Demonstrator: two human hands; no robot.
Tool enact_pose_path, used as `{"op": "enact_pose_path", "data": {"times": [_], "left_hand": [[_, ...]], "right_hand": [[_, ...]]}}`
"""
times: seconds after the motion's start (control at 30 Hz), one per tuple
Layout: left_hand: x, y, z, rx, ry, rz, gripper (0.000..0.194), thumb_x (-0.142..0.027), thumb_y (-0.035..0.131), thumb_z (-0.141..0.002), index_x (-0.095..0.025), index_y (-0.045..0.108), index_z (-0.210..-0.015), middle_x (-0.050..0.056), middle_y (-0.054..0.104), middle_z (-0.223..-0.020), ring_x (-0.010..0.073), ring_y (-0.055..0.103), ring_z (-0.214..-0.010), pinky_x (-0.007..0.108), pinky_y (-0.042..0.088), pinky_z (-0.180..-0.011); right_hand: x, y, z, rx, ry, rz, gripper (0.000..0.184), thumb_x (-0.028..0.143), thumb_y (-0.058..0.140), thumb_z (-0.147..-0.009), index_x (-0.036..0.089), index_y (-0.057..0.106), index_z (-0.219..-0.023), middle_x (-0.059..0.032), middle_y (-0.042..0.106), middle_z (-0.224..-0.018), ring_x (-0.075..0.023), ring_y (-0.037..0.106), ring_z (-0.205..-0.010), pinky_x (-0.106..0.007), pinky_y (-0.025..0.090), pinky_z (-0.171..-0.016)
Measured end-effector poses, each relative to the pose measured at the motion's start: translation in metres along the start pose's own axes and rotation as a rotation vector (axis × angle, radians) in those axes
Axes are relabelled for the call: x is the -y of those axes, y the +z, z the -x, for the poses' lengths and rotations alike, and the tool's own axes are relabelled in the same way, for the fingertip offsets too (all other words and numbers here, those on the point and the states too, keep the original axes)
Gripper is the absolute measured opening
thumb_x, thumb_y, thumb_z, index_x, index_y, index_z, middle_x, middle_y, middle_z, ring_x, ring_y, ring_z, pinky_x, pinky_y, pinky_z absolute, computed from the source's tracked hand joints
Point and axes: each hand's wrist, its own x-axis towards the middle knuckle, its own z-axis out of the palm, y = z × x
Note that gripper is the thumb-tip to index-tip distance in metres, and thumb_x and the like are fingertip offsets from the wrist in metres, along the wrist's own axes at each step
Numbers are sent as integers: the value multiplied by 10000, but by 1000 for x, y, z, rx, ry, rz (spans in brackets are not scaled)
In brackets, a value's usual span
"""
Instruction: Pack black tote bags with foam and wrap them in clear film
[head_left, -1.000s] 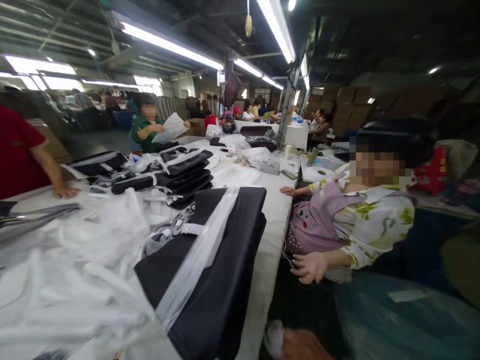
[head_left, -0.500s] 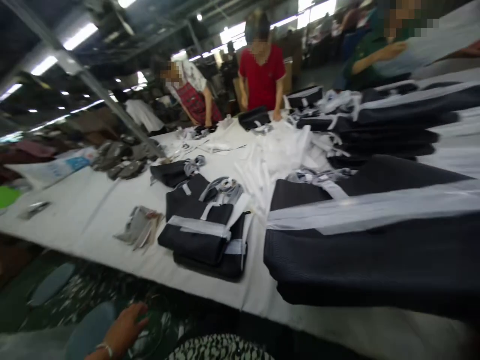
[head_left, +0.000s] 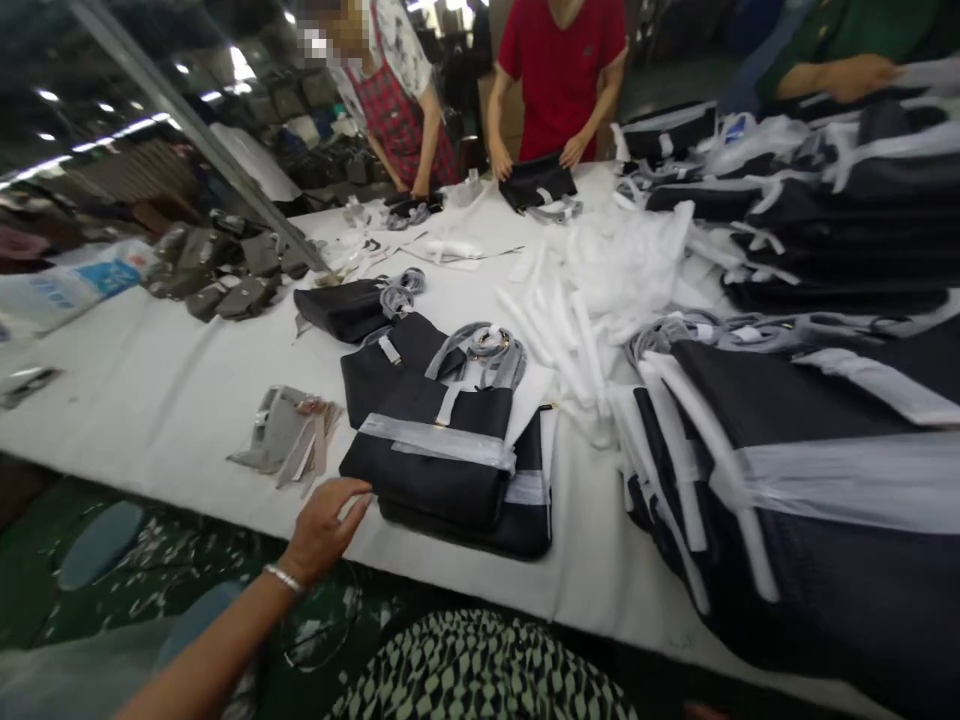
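Note:
My left hand (head_left: 326, 530), with a bracelet on the wrist, reaches over the table's front edge. Its thumb and fingers are apart, close to the left corner of a folded black bag (head_left: 427, 485); whether they touch it I cannot tell. White wrap goes round this bag, which lies on another black bag (head_left: 472, 538). A wrapped, coiled strap (head_left: 491, 350) rests behind it. My right hand is not in view; only a skin-coloured sliver shows at the bottom edge, too little to identify.
Large wrapped black bags (head_left: 847, 500) are stacked at the right, beside white padding strips (head_left: 622, 270). Tags and small packets (head_left: 289, 435) lie left of the bags. Grey pouches (head_left: 232, 270) are heaped near a slanting metal pole (head_left: 202, 140). Co-workers work across the white table (head_left: 187, 400).
My left hand has risen from below the table edge and moved right to the folded bag's corner. The view has tipped down, and a co-worker in red now holds a black bag with both hands.

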Motion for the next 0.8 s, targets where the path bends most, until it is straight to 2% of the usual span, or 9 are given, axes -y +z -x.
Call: {"op": "enact_pose_path", "data": {"times": [0.07, 0.1, 0.17, 0.23, 0.3, 0.4, 0.53, 0.7, 0.8], "left_hand": [[-6, 11, -53, -28, 177, 83, 200, -343, 503, -879, -202, 620, -958, 64, 667, -973, 208, 584, -990, 397, 443, -949], [-9, 18, -77, -30, 257, 124, 179, -321, 511, -880, -204, 615, -964, 60, 663, -975, 207, 579, -1000, 400, 439, -954], [-15, 35, -115, -14, 378, 201, 158, -294, 509, -885, -203, 608, -967, 58, 657, -971, 205, 571, -1000, 402, 434, -946], [-23, 54, -142, 36, 459, 270, 157, -290, 503, -889, -194, 602, -966, 63, 650, -971, 207, 561, -986, 402, 433, -922], [-32, 74, -158, 122, 509, 328, 163, -294, 500, -890, -185, 593, -965, 68, 640, -973, 212, 548, -971, 400, 431, -899], [-46, 100, -166, 253, 532, 392, 171, -298, 508, -883, -182, 576, -989, 71, 623, -979, 223, 528, -972, 400, 427, -885], [-59, 124, -158, 379, 538, 395, 204, -302, 525, -873, -187, 558, -1039, 83, 600, -1018, 239, 507, -987, 403, 423, -873], [-65, 129, -149, 374, 519, 317, 235, -348, 500, -892, -179, 541, -1050, 95, 576, -1000, 239, 502, -953, 402, 422, -850], [-68, 123, -153, 448, 474, 264, 250, -397, 535, -872, -188, 541, -1008, 67, 578, -879, 218, 532, -846, 360, 436, -744]], "right_hand": [[36, 35, 3, -57, 208, -49, 214, 514, 524, -773, 426, 691, -873, -33, 715, -937, -219, 684, -825, -313, 566, -613], [57, 53, -8, -95, 323, -110, 267, 506, 517, -779, 348, 703, -889, -55, 718, -930, -235, 683, -843, -351, 581, -706], [99, 85, -52, -174, 457, -323, 370, 512, 531, -780, 231, 677, -973, -91, 695, -1016, -249, 658, -922, -373, 558, -816], [131, 106, -112, -280, 496, -478, 430, 501, 557, -766, 177, 634, -1038, -98, 684, -992, -218, 660, -799, -341, 563, -710], [150, 116, -169, -344, 605, -548, 407, 405, 564, -779, 147, 586, -1092, -99, 667, -1015, -163, 645, -723, -272, 541, -616], [157, 119, -226, -367, 695, -529, 326, 345, 523, -822, 123, 581, -1054, -98, 662, -974, -109, 622, -632, -197, 483, -510], [143, 124, -259, -306, 737, -445, 255, 349, 569, -813, 119, 610, -915, -59, 658, -783, -90, 557, -498, -181, 397, -418], [125, 135, -278, -196, 687, -373, 222, 347, 673, -750, 135, 613, -782, 16, 580, -562, -81, 509, -461, -167, 312, -407], [121, 133, -284, -116, 657, -362, 174, 300, 668, -755, 143, 595, -732, 33, 544, -496, -79, 486, -428, -170, 289, -401]]}}
